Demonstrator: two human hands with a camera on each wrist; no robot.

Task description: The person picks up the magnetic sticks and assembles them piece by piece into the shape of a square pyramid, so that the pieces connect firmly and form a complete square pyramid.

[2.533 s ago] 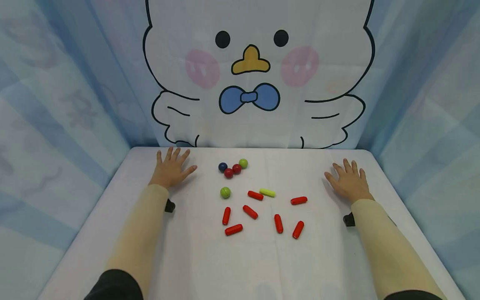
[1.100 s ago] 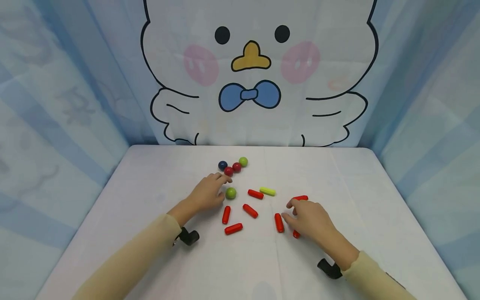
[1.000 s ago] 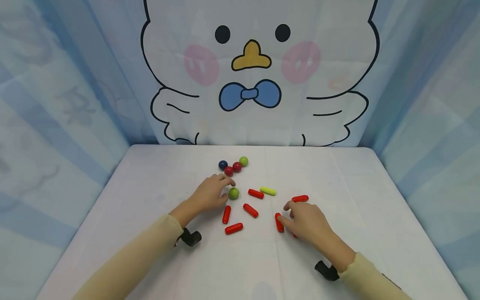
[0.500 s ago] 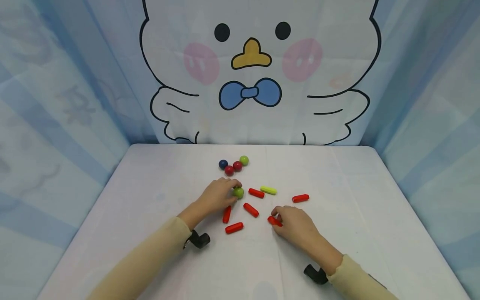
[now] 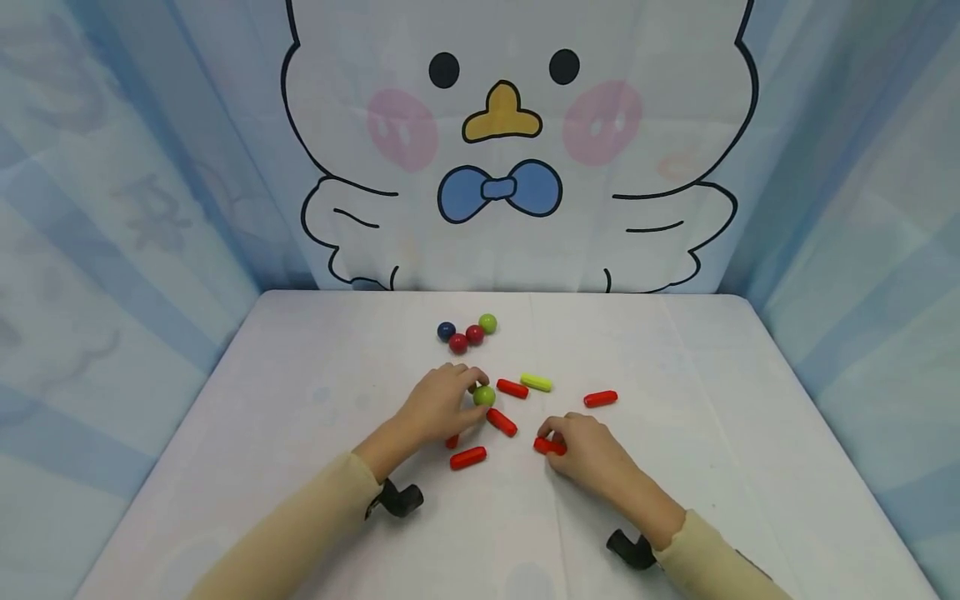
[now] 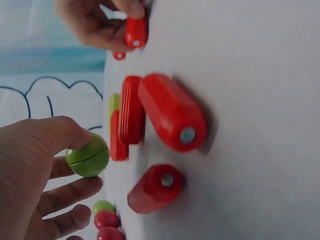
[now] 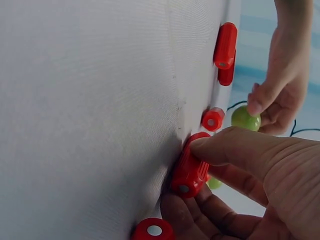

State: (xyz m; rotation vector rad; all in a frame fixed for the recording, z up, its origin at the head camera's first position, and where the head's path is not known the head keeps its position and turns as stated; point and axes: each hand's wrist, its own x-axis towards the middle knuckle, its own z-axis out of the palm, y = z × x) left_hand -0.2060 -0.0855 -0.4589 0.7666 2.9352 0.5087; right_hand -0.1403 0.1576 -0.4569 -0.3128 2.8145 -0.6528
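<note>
Between the thumb and fingers of my left hand [image 5: 442, 404] is a green ball [image 5: 484, 396], which looks raised off the table in the right wrist view. My right hand [image 5: 588, 446] pinches a red magnetic rod [image 7: 192, 167] low over the tabletop. Close to the left hand lie red rods with metal ends: one [image 5: 501, 422] just right of its thumb, one [image 5: 468, 458] in front, and one [image 6: 155, 189] partly covered by the hand in the head view. Another red rod [image 7: 152, 230] shows beside the right fingertips in the right wrist view; the head view hides it.
Farther back, a blue ball [image 5: 446, 332], two red balls [image 5: 475, 335] and a second green ball [image 5: 488, 322] sit clustered. A yellow-green rod [image 5: 536, 382] lies beside a red rod [image 5: 512, 388]. Another red rod [image 5: 601, 399] lies to the right. A printed curtain stands behind the table.
Both hands have come inward from the table's sides. The left took hold of the green ball and carried it right. The right picked up a red rod and turned it.
</note>
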